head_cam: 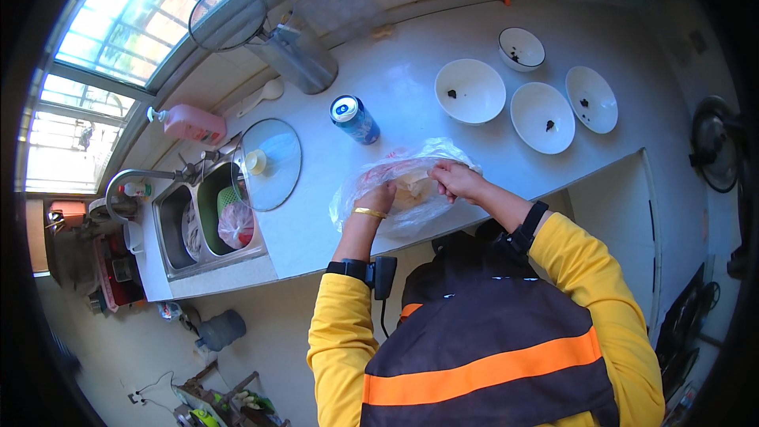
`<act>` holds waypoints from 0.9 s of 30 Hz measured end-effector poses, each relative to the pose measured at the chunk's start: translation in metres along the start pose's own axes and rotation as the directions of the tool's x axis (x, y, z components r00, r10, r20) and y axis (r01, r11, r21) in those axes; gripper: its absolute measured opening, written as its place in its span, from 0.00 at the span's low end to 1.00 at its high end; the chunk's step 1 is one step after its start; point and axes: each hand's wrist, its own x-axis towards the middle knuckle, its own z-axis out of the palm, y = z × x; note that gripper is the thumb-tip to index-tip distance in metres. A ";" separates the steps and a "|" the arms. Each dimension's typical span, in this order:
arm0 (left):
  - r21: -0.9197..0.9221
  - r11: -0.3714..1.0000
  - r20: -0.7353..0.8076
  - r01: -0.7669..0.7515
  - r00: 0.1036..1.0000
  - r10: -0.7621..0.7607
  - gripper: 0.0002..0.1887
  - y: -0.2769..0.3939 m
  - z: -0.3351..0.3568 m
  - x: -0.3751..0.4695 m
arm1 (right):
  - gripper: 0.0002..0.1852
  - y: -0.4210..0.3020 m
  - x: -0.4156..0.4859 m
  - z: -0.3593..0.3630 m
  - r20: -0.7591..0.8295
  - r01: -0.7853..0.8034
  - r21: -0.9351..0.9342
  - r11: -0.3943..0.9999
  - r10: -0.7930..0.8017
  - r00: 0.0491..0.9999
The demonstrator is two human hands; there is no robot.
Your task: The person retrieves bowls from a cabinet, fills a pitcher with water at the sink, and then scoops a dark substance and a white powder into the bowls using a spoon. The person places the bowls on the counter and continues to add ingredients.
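Observation:
A thin transparent plastic bag [350,196] with reddish print lies on the counter near its front edge, its mouth spread wide. My left hand [378,197], with a gold bracelet at the wrist, grips the bag's left side. Closed in a fist, my right hand [456,179] holds the rim on the right. Something pale tan [409,193] shows inside the bag between my hands; what it is I cannot tell. Just beyond the bag stands a blue drink can [356,120], upright. Several white bowls, including a round one [471,95], sit to the right with small dark pieces in them.
Left of the bag, a glass lid [278,172] overlaps the edge of a double steel sink [172,219]. A pink pump bottle [193,124], a white spoon [264,96] and a steel container [305,59] with a mesh strainer [228,16] stand along the window side.

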 end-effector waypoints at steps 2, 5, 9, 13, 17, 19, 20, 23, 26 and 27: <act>-0.035 0.999 -0.031 -0.022 0.999 0.021 0.17 0.002 -0.002 0.000 | 0.13 -0.002 -0.006 0.001 -0.004 0.009 0.014 1.000 -0.009 1.000; -0.012 1.000 -0.008 0.000 1.000 -0.001 0.17 0.004 -0.003 0.000 | 0.12 -0.005 -0.015 0.002 -0.009 0.024 0.029 0.999 -0.024 1.000; 0.014 1.000 0.004 0.028 1.000 -0.028 0.16 0.002 -0.002 0.002 | 0.12 -0.011 -0.031 0.003 -0.001 0.067 0.054 0.996 -0.067 0.998; -0.059 0.998 -0.059 -0.014 0.998 0.011 0.15 0.001 -0.003 0.000 | 0.12 -0.017 -0.052 0.002 0.030 0.104 0.104 0.989 -0.108 0.994; -0.042 0.999 -0.070 0.024 0.997 -0.027 0.11 0.005 -0.007 -0.002 | 0.12 -0.025 -0.078 -0.005 0.100 0.118 0.198 0.973 -0.139 0.985; -0.079 0.997 -0.043 0.004 0.999 -0.007 0.08 0.009 -0.011 -0.005 | 0.12 -0.028 -0.093 -0.012 0.122 0.090 0.275 0.957 -0.127 0.984; -0.096 0.995 -0.035 -0.014 0.999 0.011 0.06 0.012 -0.012 -0.006 | 0.12 -0.030 -0.101 -0.017 0.132 0.080 0.320 0.944 -0.128 0.983; 0.026 0.989 0.179 0.149 0.972 -0.151 0.14 0.020 -0.017 -0.012 | 0.12 -0.033 -0.125 -0.042 0.121 0.131 0.437 0.890 -0.202 0.972; -0.101 0.994 0.041 0.050 0.998 -0.046 0.11 0.027 -0.020 -0.024 | 0.10 -0.031 -0.145 -0.077 -0.017 0.234 0.481 0.845 -0.258 0.966; -0.130 0.991 0.011 0.036 0.999 -0.035 0.11 0.029 -0.021 -0.027 | 0.10 -0.028 -0.151 -0.090 -0.058 0.277 0.496 0.823 -0.287 0.956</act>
